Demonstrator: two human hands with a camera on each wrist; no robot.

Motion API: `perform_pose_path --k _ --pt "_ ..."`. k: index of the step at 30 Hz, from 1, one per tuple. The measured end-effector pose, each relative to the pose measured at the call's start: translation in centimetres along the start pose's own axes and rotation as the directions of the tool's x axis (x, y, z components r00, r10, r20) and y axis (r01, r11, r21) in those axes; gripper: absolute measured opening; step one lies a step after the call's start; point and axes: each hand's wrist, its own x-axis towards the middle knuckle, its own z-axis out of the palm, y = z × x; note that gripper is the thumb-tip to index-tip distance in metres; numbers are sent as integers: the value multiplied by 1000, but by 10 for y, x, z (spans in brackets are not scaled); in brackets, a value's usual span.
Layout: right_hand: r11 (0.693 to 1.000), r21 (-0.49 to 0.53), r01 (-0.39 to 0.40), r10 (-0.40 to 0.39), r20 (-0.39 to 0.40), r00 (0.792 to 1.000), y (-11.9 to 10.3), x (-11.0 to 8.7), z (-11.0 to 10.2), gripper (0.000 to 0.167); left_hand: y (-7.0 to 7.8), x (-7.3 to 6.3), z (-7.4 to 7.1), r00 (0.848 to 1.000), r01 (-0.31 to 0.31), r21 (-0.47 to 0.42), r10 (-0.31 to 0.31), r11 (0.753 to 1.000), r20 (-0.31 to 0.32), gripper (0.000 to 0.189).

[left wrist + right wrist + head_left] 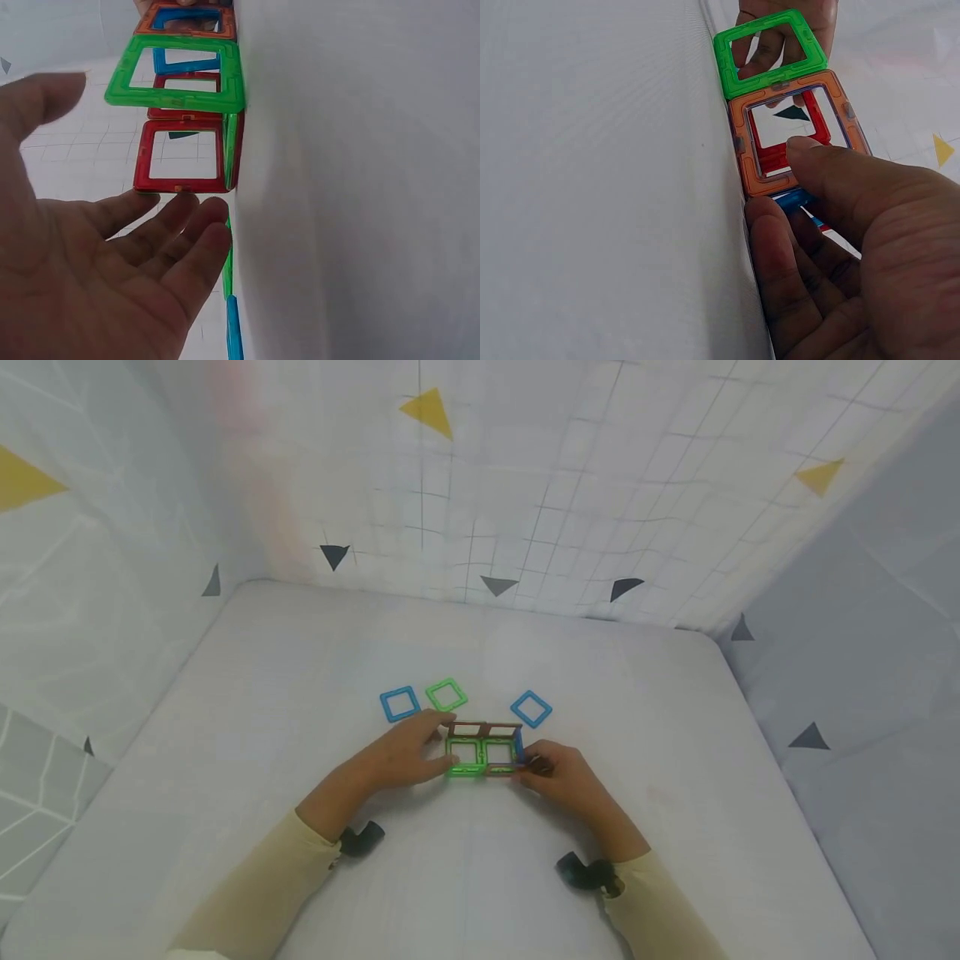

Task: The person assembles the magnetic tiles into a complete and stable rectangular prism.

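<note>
A low structure of magnetic tiles, open frames in shape, stands on the white surface. Green tiles form its base, red tiles its back wall. A green tile and an orange tile make up the front, and a blue tile closes the right end. My left hand is at the left end, its fingertips by a red tile's edge and its thumb apart in the left wrist view. With thumb against the orange tile and fingers by the blue one, my right hand pinches the right corner.
Behind the structure lie a loose blue tile and a loose green tile on the left, and another blue tile on the right. Cloth walls with printed triangles border the padded surface.
</note>
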Motion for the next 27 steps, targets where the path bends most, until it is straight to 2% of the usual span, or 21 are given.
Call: perform_pose_path --k 7,15,22,27 --pt "1000 8 -12 12 7 1000 -2 -1 -1 19 1 -2 1 999 18 -27 -18 999 28 92" --pt "999 19 -28 28 10 1000 -3 0 -1 19 1 -2 2 1000 12 -39 -12 999 13 88" --pt "999 11 -34 34 7 999 -3 0 0 20 1 -3 3 999 32 -51 -31 998 17 88" --pt "1000 19 -13 12 43 999 2 0 -3 21 1 -2 3 999 35 -45 -34 998 18 88"
